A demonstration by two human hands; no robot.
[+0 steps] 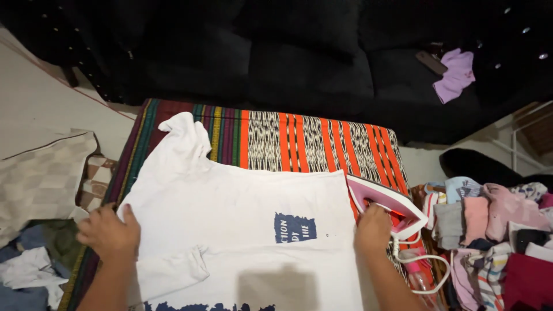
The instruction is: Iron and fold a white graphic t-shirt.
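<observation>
— What do we have behind the work surface?

— We see a black sofa along the far side, with a lilac cloth lying on its seat.

— And below?

— A pale floor to the left, dim light overall, and a white rack at the right edge.

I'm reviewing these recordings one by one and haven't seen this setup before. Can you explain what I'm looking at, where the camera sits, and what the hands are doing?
There is no machine here: one camera worn on a person's head looks down at their own two bare hands. A white t-shirt with a blue print lies spread on a striped cloth. The left hand presses flat on the shirt's edge. The right hand grips the handle of a pink and white iron, at the shirt's right edge. A pile of clothes lies to the right, and a dark sofa stands behind.
</observation>
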